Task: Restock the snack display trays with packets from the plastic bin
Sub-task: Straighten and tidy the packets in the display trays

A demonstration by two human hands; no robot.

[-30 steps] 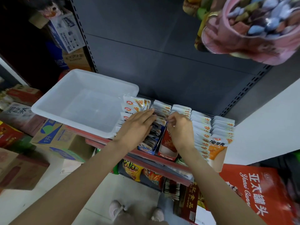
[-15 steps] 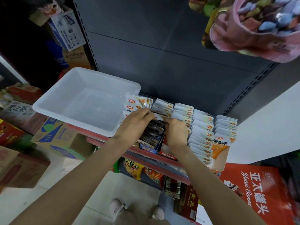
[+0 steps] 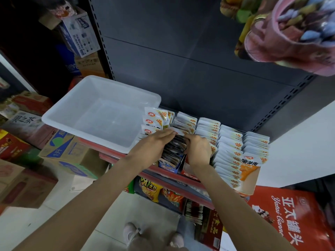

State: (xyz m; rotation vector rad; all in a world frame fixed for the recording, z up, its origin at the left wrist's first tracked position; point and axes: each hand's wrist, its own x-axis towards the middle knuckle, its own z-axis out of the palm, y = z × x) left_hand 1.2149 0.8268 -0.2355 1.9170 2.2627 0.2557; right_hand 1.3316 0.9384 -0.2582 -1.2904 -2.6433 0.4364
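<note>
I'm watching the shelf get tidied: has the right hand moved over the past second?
Yes. The right hand has slid left along the shelf toward the plastic bin, closing on the dark packets that the left hand touches.

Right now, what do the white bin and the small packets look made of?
The bin looks like translucent plastic with a smooth, slightly frosted finish: light passes through its walls. The packets seem glossy printed plastic film, perhaps foil-lined; their edges are thin and shiny.
</note>
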